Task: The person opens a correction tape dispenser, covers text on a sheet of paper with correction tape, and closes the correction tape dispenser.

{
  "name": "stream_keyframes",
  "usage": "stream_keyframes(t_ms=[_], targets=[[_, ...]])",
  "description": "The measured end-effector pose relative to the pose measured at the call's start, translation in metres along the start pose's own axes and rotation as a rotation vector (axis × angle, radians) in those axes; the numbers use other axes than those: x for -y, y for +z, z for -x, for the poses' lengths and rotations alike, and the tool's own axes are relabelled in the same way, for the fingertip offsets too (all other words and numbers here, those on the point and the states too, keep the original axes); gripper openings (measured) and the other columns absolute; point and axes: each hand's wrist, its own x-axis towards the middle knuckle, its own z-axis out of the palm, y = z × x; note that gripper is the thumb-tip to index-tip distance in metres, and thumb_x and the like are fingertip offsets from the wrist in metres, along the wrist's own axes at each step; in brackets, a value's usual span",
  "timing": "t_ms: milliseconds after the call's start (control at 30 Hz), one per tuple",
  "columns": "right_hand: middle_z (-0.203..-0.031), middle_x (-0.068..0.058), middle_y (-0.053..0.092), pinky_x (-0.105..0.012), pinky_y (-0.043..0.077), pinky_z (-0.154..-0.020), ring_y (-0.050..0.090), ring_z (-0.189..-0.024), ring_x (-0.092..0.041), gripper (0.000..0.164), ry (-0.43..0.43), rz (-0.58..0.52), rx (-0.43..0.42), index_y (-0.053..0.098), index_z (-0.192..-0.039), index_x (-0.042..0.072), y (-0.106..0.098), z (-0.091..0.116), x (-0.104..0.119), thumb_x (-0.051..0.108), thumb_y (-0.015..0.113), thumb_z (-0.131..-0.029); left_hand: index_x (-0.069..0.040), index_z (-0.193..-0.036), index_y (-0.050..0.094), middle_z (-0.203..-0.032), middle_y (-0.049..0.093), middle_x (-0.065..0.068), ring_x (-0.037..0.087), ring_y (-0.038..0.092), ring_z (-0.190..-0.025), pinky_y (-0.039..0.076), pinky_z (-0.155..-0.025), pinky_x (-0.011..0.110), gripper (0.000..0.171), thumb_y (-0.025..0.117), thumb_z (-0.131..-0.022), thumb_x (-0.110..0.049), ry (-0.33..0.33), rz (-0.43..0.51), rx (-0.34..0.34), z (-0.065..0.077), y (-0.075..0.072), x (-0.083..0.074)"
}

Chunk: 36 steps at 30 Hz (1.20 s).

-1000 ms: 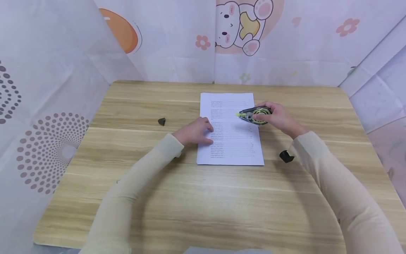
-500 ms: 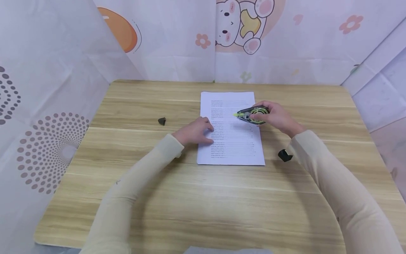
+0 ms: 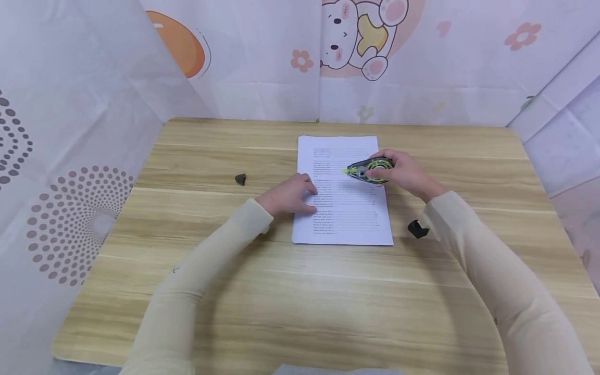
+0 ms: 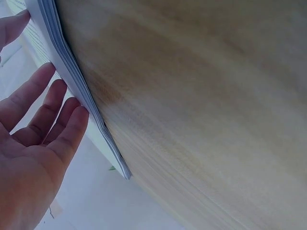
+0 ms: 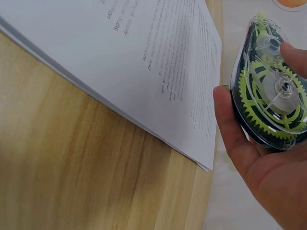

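A stack of white printed paper (image 3: 344, 237) lies on the table, its pages thick enough to show as layers in the left wrist view. My left hand (image 3: 290, 196) rests at the stack's left edge, fingertips (image 4: 80, 111) on the paper and thumb spread apart. Over the right half of the sheet, my right hand (image 3: 410, 174) holds a correction tape (image 3: 362, 170) between thumb and fingers. It has a clear casing with yellow-green gears (image 5: 256, 98) inside. Its yellow-green tip points left, over the lines of text.
On the wooden table (image 3: 300, 307), a small dark piece (image 3: 240, 179) lies left of the paper. A larger black piece (image 3: 417, 229) sits right of it, beside the right sleeve (image 3: 461, 224). A printed curtain (image 3: 262, 99) hangs behind the table's back edge.
My right hand has moved a little to the left with the correction tape, its tip shifting further over the text. My left hand has stayed on the paper's edge.
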Motion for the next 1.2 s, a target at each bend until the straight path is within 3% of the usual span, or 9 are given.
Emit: stream_keyframes(t_ms=[467,833,1200], targets=[[-0.121,-0.012,0.053,-0.029,0.043,-0.076,0.05,-0.098,-0.023,0.05,-0.001,0.031,0.007,0.052,-0.126,0.015,0.004,0.001,0.008,0.037,0.067,-0.084,-0.006,-0.117,0.064,-0.117,0.055,0.006,0.02,0.046,-0.108,0.039,-0.098,0.032,0.048,0.071,-0.079,-0.033,-0.028,-0.003,0.023,0.0,0.0,-0.001],[-0.122,-0.011,0.053,-0.03,0.042,-0.079,0.05,-0.102,-0.025,0.051,0.034,0.045,0.024,0.05,-0.126,0.018,0.008,-0.004,0.006,0.04,0.067,-0.084,-0.006,-0.116,0.065,-0.113,0.055,0.006,0.02,0.046,-0.106,0.04,-0.096,0.031,0.046,0.071,-0.078,-0.032,-0.023,0.005,0.017,0.001,0.001,-0.002],[-0.118,-0.012,0.054,-0.031,0.041,-0.078,0.049,-0.099,-0.024,0.046,-0.018,0.098,0.027,0.052,-0.124,0.016,0.011,-0.007,0.01,0.037,0.066,-0.085,-0.006,-0.116,0.065,-0.114,0.055,0.006,0.02,0.047,-0.106,0.04,-0.096,0.031,0.047,0.072,-0.078,-0.033,-0.024,0.005,0.011,0.0,0.0,-0.002]])
